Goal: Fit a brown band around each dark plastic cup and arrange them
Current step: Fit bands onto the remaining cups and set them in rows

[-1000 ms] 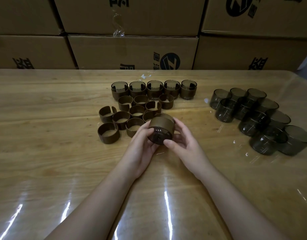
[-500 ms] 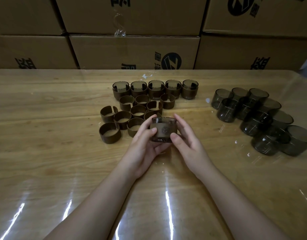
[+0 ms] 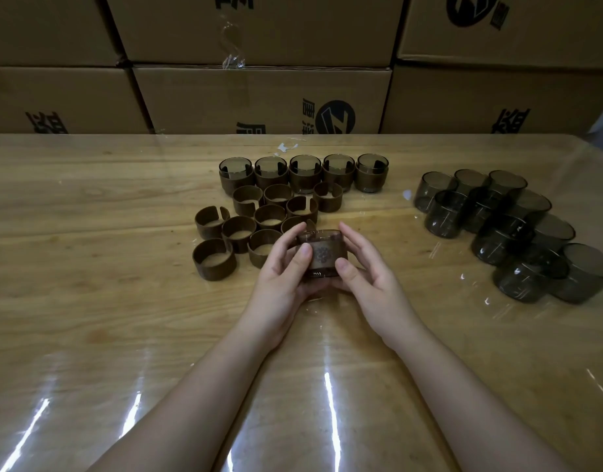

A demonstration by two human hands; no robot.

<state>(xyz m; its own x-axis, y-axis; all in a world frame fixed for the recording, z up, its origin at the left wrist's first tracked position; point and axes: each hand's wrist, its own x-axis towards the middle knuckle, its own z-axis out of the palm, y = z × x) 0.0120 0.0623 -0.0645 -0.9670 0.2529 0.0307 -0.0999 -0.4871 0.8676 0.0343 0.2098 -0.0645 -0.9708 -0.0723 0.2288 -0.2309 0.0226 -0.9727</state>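
Head view: both hands' fingers (image 3: 306,252) grip the banded cup (image 3: 322,253) upright, mouth up.

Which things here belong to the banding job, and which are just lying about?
Job: banded dark plastic cup held by left hand and right hand; loose brown split bands; row of five banded cups; bare smoky plastic cups.
Lying about: printed cardboard boxes; white scraps on the wooden table.

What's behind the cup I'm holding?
Just behind the cup lie loose brown bands, then a row of five banded cups. The nearest band is partly covered by your left hand.
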